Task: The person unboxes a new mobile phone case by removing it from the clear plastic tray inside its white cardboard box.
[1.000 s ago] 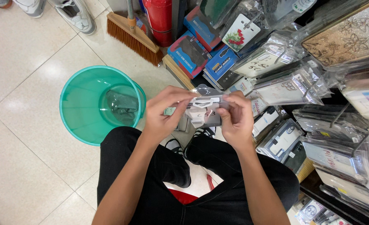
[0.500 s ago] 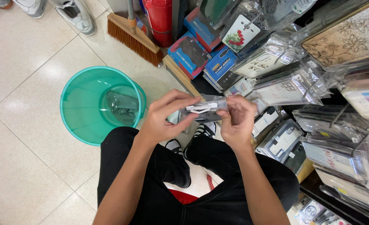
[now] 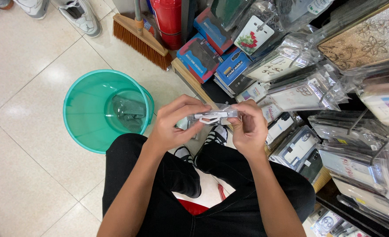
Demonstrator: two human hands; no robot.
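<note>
shop floor of pale glossy tiles (image 3: pixel 23 66), seen from above by a person sitting with knees apart in black trousers. right side is packed with racks of bagged phone cases (image 3: pixel 308 90), clear sleeves overlapping each other; a few blue and red boxes (image 3: pixel 203 55) lean below them. at the top a broom (image 3: pixel 142 38) and a red fire extinguisher (image 3: pixel 168 19) stand near each other, and someone else's sneaker (image 3: pixel 81 16) shows at the edge.

left hand (image 3: pixel 174 127) and right hand (image 3: pixel 247 129) meet over the lap, both clamped on one clear plastic package (image 3: pixel 215 116) with a white hanger tab (contents too small to tell). package lies flat-ish, long axis running left to right between the hands, well above the floor. left fingers curl over its top edge, thumb underneath; right fingers pinch the other end, thumb on the near side. neither hand is clearly nearer, each has one end, the white tab sits in the gap between them.

teal bucket (image 3: pixel 104 109) stands on the tiles just beside the left knee, a grey cloth (image 3: pixel 128 109) lying in its bottom. striped socks show below the hands.
</note>
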